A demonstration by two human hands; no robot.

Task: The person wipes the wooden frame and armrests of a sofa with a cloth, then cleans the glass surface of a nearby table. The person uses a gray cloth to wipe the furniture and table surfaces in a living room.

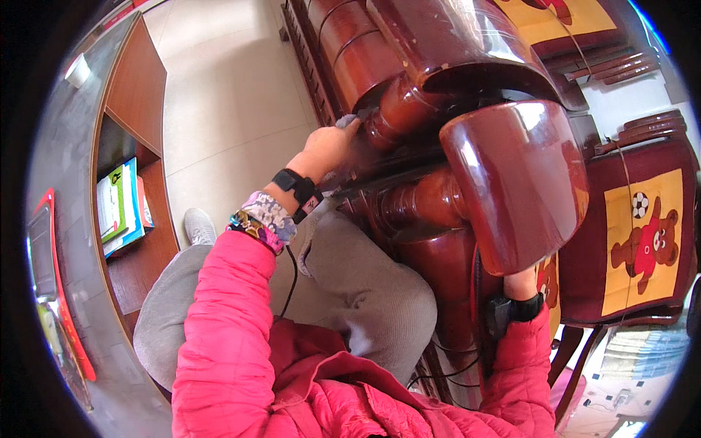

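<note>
My left hand [326, 152] reaches to a turned post [394, 117] of a glossy red-brown wooden armchair, with its fingers closed round a grey cloth [346, 120]. Only a small part of that cloth shows beside the fingers. Above a second turned post [427, 201] is the chair's broad curved armrest [515, 186]. My right hand [521, 284] is at the lower end of this armrest, which hides its fingers. Both wrists wear black straps, and my sleeves are pink and padded.
To the left stands a grey-topped table [69, 212] with a paper cup [77, 71] and a red-edged tray [62, 292]. Books [120, 208] lie in its open shelf. On the right are chairs with yellow bear-patterned cushions [642, 241]. A thin cable [292, 281] hangs from my left wrist.
</note>
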